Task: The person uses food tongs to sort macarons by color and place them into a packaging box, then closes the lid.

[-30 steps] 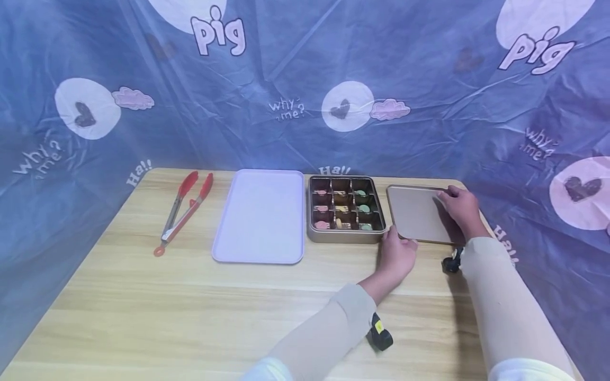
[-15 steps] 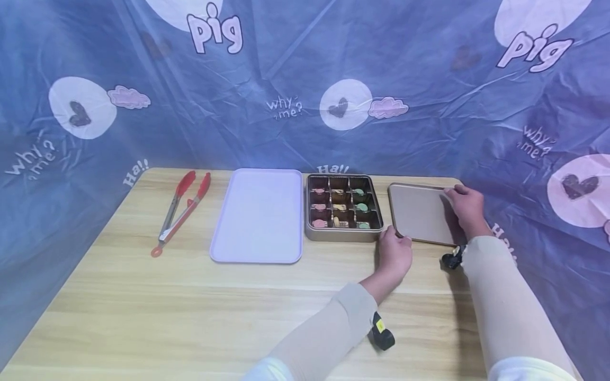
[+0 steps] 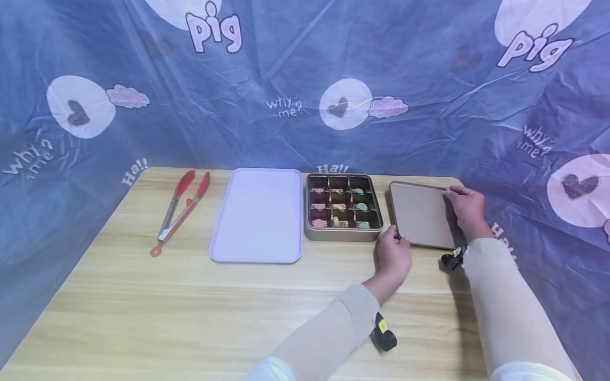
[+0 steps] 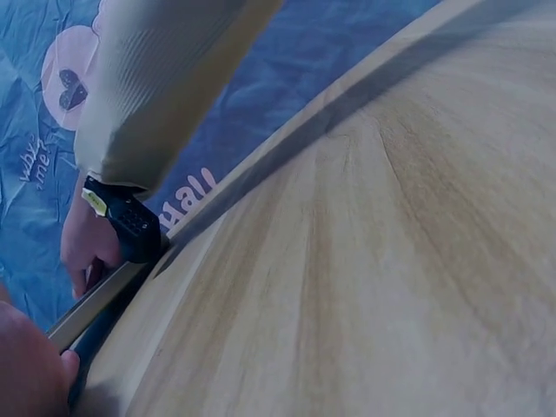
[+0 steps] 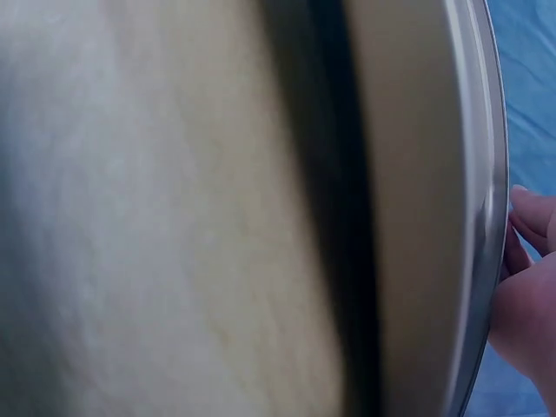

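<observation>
A flat square brown-grey lid (image 3: pixel 424 214) is held between both hands at the right of the table, slightly raised with a dark gap under its edge. My left hand (image 3: pixel 394 259) grips its near left corner, thumb on top. My right hand (image 3: pixel 467 211) grips its right edge. In the left wrist view the lid's edge (image 4: pixel 91 308) runs between the left hand (image 4: pixel 30 365) and the right hand (image 4: pixel 87 239). The right wrist view shows the lid's side wall (image 5: pixel 417 191) close up. Just left of the lid stands an uncovered tin box (image 3: pixel 343 234) with divided compartments.
Pink, yellow and green pieces lie in the tin's compartments. Left of it is a pale lilac tray (image 3: pixel 257 217). Red-tipped tongs (image 3: pixel 181 214) lie farther left on the wooden table (image 3: pixel 190 312). A blue printed cloth (image 3: pixel 286 63) hangs behind and at the sides.
The lid has risen a little off the table between the two hands and shifted slightly right. The tin, tray and tongs stay put; the head view has shifted slightly.
</observation>
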The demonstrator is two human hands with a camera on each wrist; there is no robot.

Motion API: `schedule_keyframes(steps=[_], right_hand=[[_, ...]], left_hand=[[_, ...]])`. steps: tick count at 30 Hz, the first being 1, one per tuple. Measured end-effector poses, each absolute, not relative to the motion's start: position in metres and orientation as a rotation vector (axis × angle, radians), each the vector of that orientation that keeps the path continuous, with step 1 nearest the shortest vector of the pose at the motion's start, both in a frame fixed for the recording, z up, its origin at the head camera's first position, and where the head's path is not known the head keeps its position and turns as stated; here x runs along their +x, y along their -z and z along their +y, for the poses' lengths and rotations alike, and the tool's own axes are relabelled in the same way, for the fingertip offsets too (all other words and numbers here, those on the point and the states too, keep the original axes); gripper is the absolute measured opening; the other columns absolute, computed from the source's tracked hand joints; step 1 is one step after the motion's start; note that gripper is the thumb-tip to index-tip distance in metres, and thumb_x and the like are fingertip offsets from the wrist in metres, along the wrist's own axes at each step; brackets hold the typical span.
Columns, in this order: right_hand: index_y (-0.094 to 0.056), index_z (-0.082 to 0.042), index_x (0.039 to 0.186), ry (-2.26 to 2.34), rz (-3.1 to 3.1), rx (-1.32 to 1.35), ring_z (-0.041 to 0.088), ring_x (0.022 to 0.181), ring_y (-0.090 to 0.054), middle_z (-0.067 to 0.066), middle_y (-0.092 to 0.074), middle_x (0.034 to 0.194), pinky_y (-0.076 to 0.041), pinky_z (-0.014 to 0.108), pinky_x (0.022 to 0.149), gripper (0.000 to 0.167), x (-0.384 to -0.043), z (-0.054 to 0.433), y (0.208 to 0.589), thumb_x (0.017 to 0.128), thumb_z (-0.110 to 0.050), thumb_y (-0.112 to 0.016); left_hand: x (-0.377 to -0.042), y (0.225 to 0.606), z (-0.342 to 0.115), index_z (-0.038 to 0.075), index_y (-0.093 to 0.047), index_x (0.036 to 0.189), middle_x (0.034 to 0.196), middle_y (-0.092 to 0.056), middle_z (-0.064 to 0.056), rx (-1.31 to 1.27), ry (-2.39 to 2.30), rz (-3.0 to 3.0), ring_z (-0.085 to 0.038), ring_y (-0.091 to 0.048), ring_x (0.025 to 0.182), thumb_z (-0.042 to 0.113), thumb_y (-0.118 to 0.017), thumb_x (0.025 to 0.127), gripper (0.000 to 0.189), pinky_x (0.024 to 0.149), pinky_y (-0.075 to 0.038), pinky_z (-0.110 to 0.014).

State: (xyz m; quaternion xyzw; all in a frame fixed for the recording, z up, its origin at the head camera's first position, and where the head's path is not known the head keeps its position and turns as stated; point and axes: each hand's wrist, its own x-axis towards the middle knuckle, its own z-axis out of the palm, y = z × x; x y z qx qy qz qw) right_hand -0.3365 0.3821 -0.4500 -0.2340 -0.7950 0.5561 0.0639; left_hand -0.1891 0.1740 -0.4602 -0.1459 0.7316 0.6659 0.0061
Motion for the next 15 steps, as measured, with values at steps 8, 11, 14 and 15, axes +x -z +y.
schedule_keyframes(steps=[8,11,14,15], right_hand=[[-0.074,-0.019,0.123,-1.849,-2.279,-0.788,-0.003,0.083,-0.052,-0.024,-0.062,0.086,-0.044,0.009,0.065,0.032,-0.332,0.390,0.446,0.093,-0.011,-0.070],[-0.077,-0.023,0.117,-1.868,-2.267,-0.782,-0.003,0.085,-0.051,-0.027,-0.062,0.081,-0.043,0.010,0.067,0.030,-0.328,0.390,0.442,0.092,-0.008,-0.069],[-0.075,-0.023,0.122,-1.855,-2.300,-0.769,-0.004,0.090,-0.049,-0.027,-0.063,0.087,-0.041,0.010,0.071,0.032,-0.325,0.388,0.438,0.093,-0.012,-0.069],[-0.073,-0.021,0.126,-1.855,-2.306,-0.767,-0.004,0.092,-0.049,-0.026,-0.065,0.091,-0.041,0.010,0.073,0.034,-0.324,0.388,0.436,0.093,-0.013,-0.070]], left_hand=[[-0.190,0.458,0.175,0.017,-0.065,0.133,0.101,-0.067,0.011,-0.497,-2.180,2.178,-0.001,-0.064,0.083,0.011,-0.069,0.092,0.042,0.073,-0.056,-0.019],[-0.189,0.457,0.174,0.019,-0.060,0.140,0.105,-0.067,0.011,-0.486,-2.204,2.167,0.000,-0.064,0.083,0.010,-0.069,0.091,0.050,0.072,-0.055,-0.018],[-0.188,0.456,0.171,0.025,-0.057,0.143,0.106,-0.067,0.013,-0.452,-2.201,2.194,0.003,-0.064,0.082,0.011,-0.068,0.092,0.054,0.070,-0.054,-0.017],[-0.188,0.456,0.171,0.026,-0.057,0.144,0.105,-0.067,0.013,-0.440,-2.207,2.195,0.003,-0.063,0.081,0.011,-0.068,0.092,0.054,0.069,-0.053,-0.017]])
